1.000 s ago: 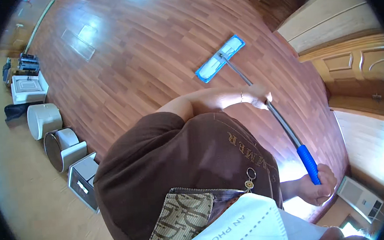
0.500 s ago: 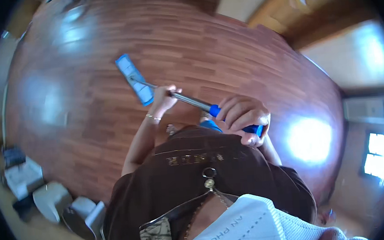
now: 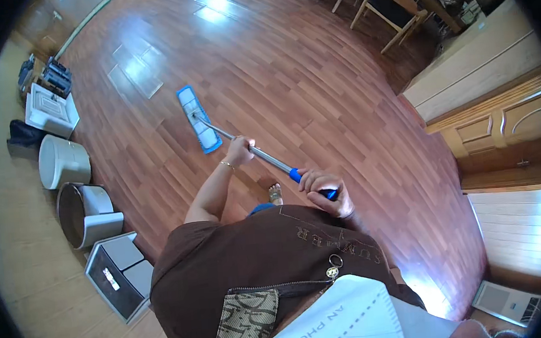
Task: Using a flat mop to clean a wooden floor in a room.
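The mop [image 3: 271, 159] slants across the middle of the view, and its handle sets the main line: from the blue-edged pad [image 3: 200, 121] on the wooden floor [image 3: 357, 137], back and to the right toward the person's body. The pad lies ahead and to the left of both hands, and the left hand [image 3: 241, 151] is the nearer one. That hand is curled around the thin metal part of the handle, its fingers wrapped on it. The right hand [image 3: 324, 190] is folded around the blue grip [image 3: 295, 175] at the near end, closer to the chest and lower in the view.

The pad's long axis runs mostly away from the person, its far end leaning left, so the handle meets it at a steep angle near its middle. A sandalled foot [image 3: 276, 195] shows below the handle, between the two hands and well apart from the pad.
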A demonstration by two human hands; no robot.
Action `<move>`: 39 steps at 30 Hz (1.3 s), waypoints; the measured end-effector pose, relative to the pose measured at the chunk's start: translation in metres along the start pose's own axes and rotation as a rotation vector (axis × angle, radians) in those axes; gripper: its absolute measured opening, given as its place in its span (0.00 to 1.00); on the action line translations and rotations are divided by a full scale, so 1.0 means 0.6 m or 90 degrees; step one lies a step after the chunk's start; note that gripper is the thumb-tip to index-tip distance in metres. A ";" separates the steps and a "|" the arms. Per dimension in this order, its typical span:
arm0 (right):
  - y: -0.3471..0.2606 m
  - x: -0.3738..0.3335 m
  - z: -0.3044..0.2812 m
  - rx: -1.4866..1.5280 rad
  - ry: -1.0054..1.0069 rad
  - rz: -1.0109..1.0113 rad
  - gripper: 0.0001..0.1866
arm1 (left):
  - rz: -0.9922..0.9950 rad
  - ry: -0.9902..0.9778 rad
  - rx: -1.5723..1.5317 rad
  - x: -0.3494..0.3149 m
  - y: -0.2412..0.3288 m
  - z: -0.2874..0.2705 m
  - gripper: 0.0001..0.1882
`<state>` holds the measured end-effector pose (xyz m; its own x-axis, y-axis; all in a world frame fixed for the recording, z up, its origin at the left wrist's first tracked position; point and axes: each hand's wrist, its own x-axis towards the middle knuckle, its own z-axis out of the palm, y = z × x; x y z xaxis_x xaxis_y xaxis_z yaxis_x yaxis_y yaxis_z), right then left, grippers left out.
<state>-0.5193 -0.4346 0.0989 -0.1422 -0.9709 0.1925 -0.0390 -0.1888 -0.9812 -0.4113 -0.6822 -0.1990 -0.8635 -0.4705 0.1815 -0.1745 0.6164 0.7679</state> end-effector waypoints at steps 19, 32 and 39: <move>-0.156 0.226 0.356 -0.257 0.548 0.018 0.06 | 0.406 -0.241 -0.174 0.134 0.023 -0.202 0.11; -0.123 0.423 0.518 -0.893 0.649 -0.005 0.25 | 0.666 -0.686 -0.252 0.199 0.059 -0.203 0.06; -0.197 0.365 0.435 -0.985 0.505 -0.174 0.26 | 0.586 -0.707 -0.192 0.189 0.111 -0.242 0.09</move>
<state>-0.2880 -0.6633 0.2543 -0.3566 -0.5500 0.7552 -0.8930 0.4384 -0.1023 -0.4522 -0.7860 -0.0381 -0.5494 0.8065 0.2186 0.6073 0.2057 0.7673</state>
